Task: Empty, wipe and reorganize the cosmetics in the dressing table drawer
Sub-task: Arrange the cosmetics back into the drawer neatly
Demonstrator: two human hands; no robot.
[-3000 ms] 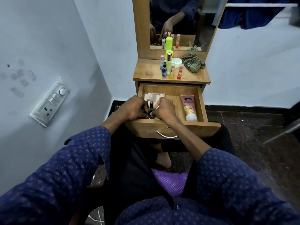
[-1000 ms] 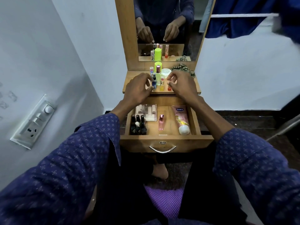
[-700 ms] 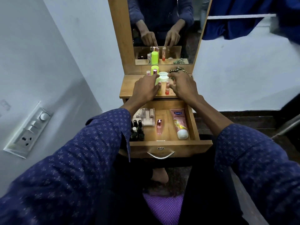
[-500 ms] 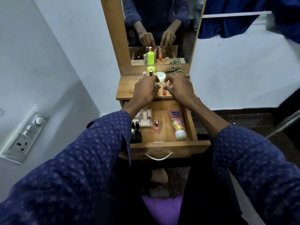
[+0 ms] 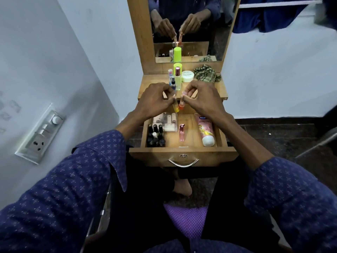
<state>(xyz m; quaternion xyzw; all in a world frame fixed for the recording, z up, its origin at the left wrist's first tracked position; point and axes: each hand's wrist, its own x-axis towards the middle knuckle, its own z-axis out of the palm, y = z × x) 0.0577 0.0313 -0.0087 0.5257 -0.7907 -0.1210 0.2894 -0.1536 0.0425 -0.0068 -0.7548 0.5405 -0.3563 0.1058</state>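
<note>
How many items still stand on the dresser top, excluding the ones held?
5: green-capped bottle, pink-capped bottle, small tube and spray bottle clustered left of the white jar. The hands may hide more.

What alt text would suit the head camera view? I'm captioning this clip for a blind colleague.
A person's left hand pinches a small yellow tube and the right hand a small orange tube above an open wooden drawer that holds dark nail polish bottles, a pink bottle and a pink lotion tube. More bottles and a cloth sit on the tabletop below a mirror.
</note>
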